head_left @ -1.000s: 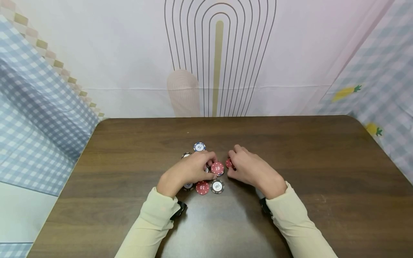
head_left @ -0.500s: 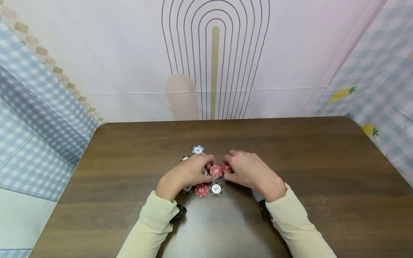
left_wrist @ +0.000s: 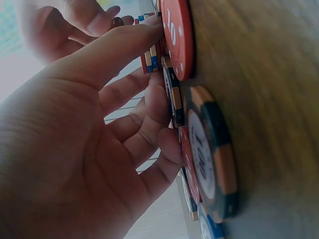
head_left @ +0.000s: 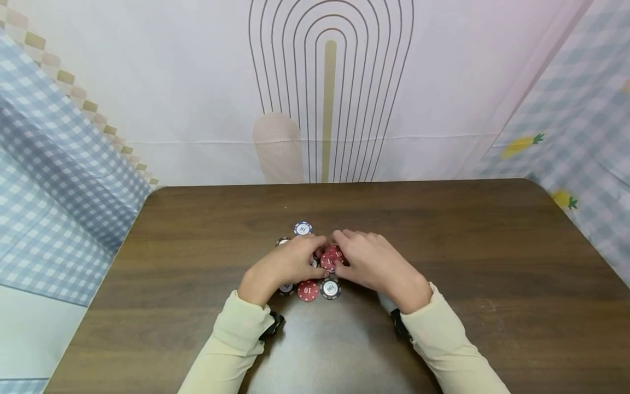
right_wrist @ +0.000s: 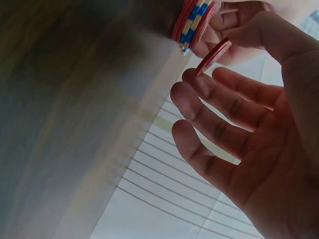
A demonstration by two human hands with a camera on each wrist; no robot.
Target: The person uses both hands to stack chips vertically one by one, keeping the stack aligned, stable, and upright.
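Observation:
My left hand (head_left: 283,265) curls its thumb and fingers round a short stack of poker chips (right_wrist: 192,25), whose edges show red, blue and white in the right wrist view. A single red poker chip (right_wrist: 213,57) is pinched between the thumb and fingers of my right hand (head_left: 379,265). That chip is tilted and close to the stack, overlapping its top in the head view; whether they touch I cannot tell. Loose chips lie round the left hand: a black one (head_left: 330,288), a red one (head_left: 307,291) and a blue one (head_left: 303,228).
Partly hidden by the left hand are more black chips (head_left: 286,289) on the brown wooden table (head_left: 443,230). Behind the table hangs a white patterned cloth (head_left: 206,109). Blue checked cloth (head_left: 64,164) borders the left side and also the right.
My right hand has moved left with its red chip, from beside the stack to over its edge. The left hand stays round the stack. The head view has shifted slightly.

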